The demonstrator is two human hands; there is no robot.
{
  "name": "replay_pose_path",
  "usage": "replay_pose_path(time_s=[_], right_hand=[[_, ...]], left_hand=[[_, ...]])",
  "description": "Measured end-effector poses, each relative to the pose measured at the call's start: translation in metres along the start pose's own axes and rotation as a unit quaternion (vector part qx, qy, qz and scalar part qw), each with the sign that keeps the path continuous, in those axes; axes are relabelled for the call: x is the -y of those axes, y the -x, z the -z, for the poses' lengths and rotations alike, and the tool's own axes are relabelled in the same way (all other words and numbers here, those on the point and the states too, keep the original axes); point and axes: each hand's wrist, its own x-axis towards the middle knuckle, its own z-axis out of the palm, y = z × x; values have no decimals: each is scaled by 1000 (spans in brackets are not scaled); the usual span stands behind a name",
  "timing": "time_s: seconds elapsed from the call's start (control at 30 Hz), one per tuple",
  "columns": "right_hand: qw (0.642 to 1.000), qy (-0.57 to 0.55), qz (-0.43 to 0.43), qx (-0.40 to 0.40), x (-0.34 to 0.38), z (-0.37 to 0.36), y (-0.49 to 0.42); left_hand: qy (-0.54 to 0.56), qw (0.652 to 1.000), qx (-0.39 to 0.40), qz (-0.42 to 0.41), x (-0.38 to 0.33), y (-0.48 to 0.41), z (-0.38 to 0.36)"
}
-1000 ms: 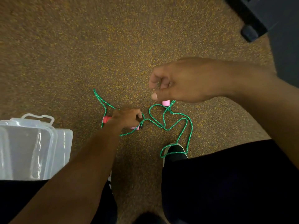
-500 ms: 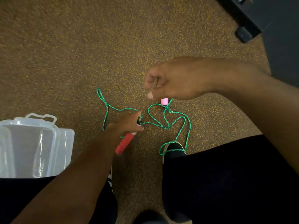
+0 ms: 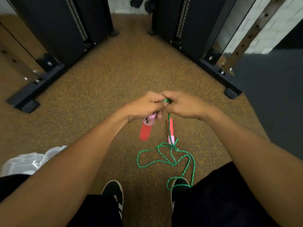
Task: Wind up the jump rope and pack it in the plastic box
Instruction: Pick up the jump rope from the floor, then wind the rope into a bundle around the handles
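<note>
The green jump rope (image 3: 165, 158) hangs from my hands and lies in loose loops on the floor, one loop around my right shoe (image 3: 179, 184). My left hand (image 3: 146, 105) and my right hand (image 3: 183, 104) meet in front of me, both pinching the rope. A red and pink handle (image 3: 146, 128) dangles under my left hand. The second red and pink handle (image 3: 170, 131) hangs on the rope below my right hand. The clear plastic box (image 3: 26, 163) sits on the floor at lower left, partly hidden by my left arm.
Speckled brown rubber floor (image 3: 114, 76) spreads ahead. Black gym machine frames (image 3: 49, 38) stand at the left and at the right (image 3: 188, 27), their feet on the floor. A dark grey floor area (image 3: 270, 95) lies to the right. My left shoe (image 3: 114, 192) is below.
Both hands rose from the floor and came together, lifting the two handles and part of the rope. The view tilted up, revealing the machines.
</note>
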Motion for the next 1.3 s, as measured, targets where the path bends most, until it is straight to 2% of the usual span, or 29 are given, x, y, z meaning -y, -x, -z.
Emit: replay_pose_path(time_s=[0.1,0.17,0.33,0.43,0.53,0.6,0.67,0.73,0.8,0.9,0.97,1.03,1.07,1.1,1.13,1.2,1.23,1.3], right_hand=[[974,-208,60,-65,22,19,18],[951,-282,84,-96,38,30,33],[918,-333,144,-160,76,62,57],[908,-366,143,-143,74,59,71],[905,-390,124,-118,75,58,85],[878,-449,112,-123,83,71,97],[858,-492,100,-105,90,88,113],[857,-495,113,-88,97,104,132],[850,-493,156,-103,106,122,149],[840,-471,226,-144,130,150,163],[825,-468,283,-140,149,163,168],[794,-492,342,-108,166,168,171],[780,-505,356,-95,171,168,171],[781,-509,349,-95,174,166,167],[802,-494,319,-109,173,162,159],[867,-430,212,-137,161,149,135],[893,-397,160,-140,151,141,120],[926,-339,91,-137,134,129,94]], left_hand=[[107,990,-80,-53,-50,32,24],[189,976,-85,-68,-79,52,35],[244,958,-103,-113,-132,75,38],[245,953,-123,-127,-159,75,37],[113,980,-126,-104,-171,68,40],[32,985,-143,-95,-163,57,45],[51,970,-227,-69,-141,41,58],[126,936,-329,-11,-108,28,73],[96,913,-391,63,-76,22,80],[11,921,-357,155,-29,16,70],[-25,923,-329,199,-8,9,69],[-167,900,-315,251,-6,5,73],[-243,888,-302,248,-14,6,74],[-268,895,-287,212,-28,9,72],[-233,923,-266,154,-45,12,72],[-47,981,-186,16,-92,22,66],[41,989,-133,-41,-114,29,65],[124,986,-48,-103,-144,40,61]])
